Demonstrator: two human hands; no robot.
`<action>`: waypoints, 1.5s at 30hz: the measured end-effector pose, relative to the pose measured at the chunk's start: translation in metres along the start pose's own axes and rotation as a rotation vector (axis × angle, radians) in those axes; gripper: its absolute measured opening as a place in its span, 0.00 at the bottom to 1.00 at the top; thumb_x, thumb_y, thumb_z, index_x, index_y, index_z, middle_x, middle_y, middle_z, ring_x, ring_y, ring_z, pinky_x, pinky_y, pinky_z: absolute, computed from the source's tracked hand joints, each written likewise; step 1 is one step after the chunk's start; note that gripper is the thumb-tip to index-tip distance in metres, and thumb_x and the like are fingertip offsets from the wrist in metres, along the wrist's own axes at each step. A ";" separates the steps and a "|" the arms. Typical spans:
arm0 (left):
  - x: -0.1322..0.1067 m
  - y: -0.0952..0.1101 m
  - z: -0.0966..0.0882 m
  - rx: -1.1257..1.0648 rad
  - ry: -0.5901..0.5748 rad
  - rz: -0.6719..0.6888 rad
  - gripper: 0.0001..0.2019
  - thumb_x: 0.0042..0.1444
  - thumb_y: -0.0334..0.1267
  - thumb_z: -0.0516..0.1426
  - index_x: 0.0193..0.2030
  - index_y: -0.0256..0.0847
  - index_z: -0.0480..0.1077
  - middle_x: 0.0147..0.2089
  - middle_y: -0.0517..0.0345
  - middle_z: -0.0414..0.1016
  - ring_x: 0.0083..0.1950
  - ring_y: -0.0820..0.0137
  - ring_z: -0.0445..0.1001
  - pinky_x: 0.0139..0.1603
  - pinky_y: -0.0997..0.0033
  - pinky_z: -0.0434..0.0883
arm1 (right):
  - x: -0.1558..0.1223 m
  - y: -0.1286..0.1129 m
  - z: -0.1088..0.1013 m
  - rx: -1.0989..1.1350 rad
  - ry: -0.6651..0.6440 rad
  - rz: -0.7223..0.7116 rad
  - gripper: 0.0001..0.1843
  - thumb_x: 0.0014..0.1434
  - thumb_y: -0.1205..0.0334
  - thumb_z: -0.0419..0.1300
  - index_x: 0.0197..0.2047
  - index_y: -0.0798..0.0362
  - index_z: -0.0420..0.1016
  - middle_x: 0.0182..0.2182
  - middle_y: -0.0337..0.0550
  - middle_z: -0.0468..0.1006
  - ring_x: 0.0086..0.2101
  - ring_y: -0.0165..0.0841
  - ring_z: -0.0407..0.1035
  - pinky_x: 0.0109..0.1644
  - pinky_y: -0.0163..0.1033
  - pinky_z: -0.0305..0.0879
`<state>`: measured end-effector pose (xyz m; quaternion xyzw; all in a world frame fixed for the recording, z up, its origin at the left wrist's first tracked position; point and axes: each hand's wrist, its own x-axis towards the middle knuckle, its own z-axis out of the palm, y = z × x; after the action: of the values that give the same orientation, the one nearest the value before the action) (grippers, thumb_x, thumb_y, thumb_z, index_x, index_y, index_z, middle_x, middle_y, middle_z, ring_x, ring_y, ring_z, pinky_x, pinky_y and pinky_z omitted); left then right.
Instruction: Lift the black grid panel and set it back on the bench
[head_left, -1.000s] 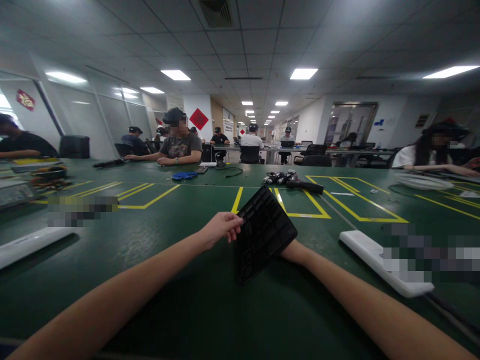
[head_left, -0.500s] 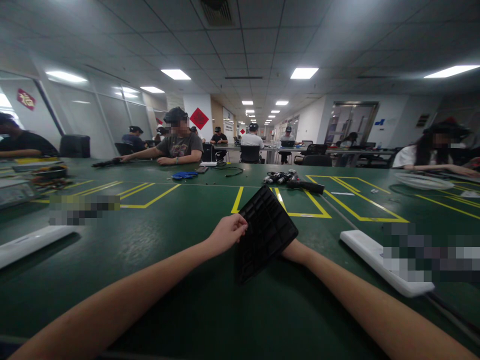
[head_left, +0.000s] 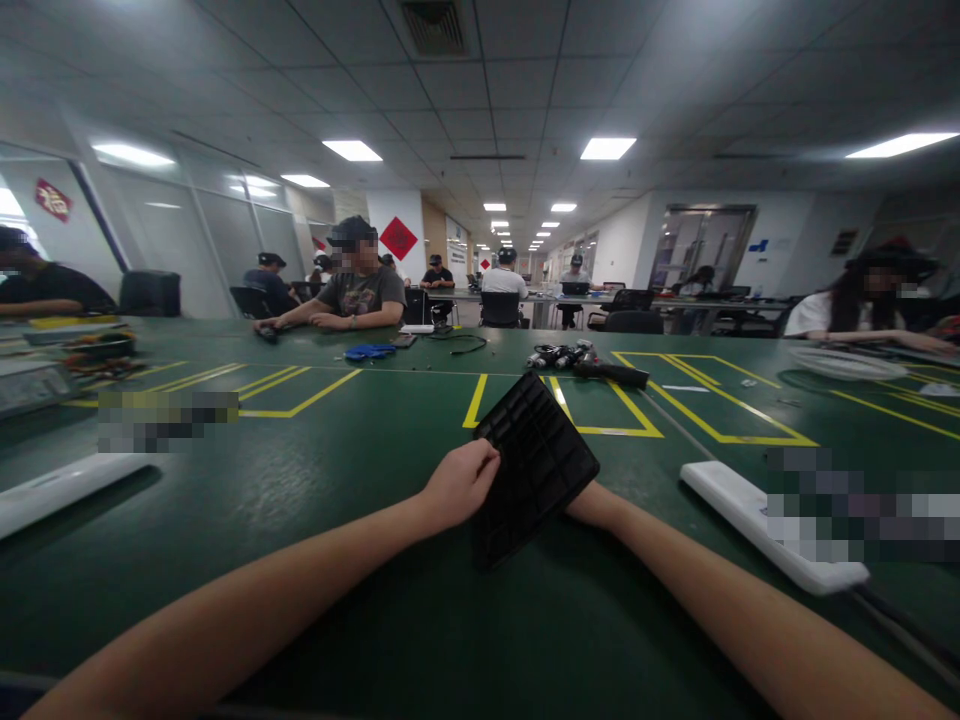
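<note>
A black ribbed plastic tray (head_left: 534, 462) stands tilted on edge over the green table (head_left: 360, 560), its ribbed face toward me. My left hand (head_left: 461, 482) is closed on its left edge, fingers curled against it. My right hand is hidden behind the tray; only its wrist (head_left: 592, 503) shows at the tray's lower right corner, so its fingers cannot be seen.
A white bar (head_left: 772, 525) lies at the right, another white bar (head_left: 67, 485) at the left. Black tools (head_left: 585, 362) lie beyond the tray among yellow floor-style markings (head_left: 600, 405). A blue object (head_left: 367, 351) and a cable sit farther back. Other people sit at the table's far and side edges.
My left hand has slid down and closed more firmly on the tray's left edge. The tray has barely shifted. A person across the table drew an arm in.
</note>
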<state>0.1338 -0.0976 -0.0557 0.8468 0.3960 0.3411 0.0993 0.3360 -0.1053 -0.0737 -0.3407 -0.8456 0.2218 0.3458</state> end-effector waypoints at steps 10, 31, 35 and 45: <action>0.011 -0.016 0.001 -0.223 -0.075 -0.189 0.13 0.54 0.46 0.50 0.27 0.38 0.63 0.22 0.64 0.63 0.24 0.75 0.62 0.24 0.76 0.59 | 0.004 -0.001 0.002 -0.081 -0.001 -0.071 0.22 0.60 0.59 0.48 0.58 0.52 0.62 0.58 0.45 0.62 0.58 0.39 0.55 0.62 0.48 0.51; 0.015 -0.016 -0.008 -0.479 -0.298 -0.380 0.24 0.37 0.39 0.63 0.43 0.37 0.62 0.27 0.67 0.57 0.28 0.77 0.59 0.28 0.76 0.59 | 0.008 -0.009 0.002 0.030 0.023 -0.232 0.24 0.61 0.53 0.47 0.59 0.47 0.59 0.58 0.41 0.62 0.56 0.36 0.58 0.61 0.45 0.52; 0.013 -0.016 -0.003 -0.191 -0.217 -0.248 0.19 0.41 0.43 0.59 0.40 0.37 0.65 0.29 0.64 0.60 0.29 0.74 0.60 0.30 0.74 0.59 | 0.010 -0.007 0.004 0.004 0.027 -0.229 0.24 0.60 0.54 0.48 0.59 0.48 0.60 0.58 0.43 0.62 0.57 0.38 0.56 0.62 0.48 0.49; 0.036 -0.068 -0.066 0.447 -0.014 -0.546 0.20 0.44 0.54 0.53 0.31 0.38 0.70 0.36 0.49 0.73 0.38 0.61 0.71 0.34 0.69 0.64 | 0.004 0.047 -0.041 -0.391 0.094 0.321 0.23 0.52 0.62 0.57 0.52 0.56 0.66 0.48 0.50 0.72 0.49 0.42 0.64 0.54 0.49 0.58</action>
<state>0.0656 -0.0320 -0.0178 0.7128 0.6718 0.2012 0.0017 0.3836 -0.0653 -0.0730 -0.5411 -0.7904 0.0898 0.2726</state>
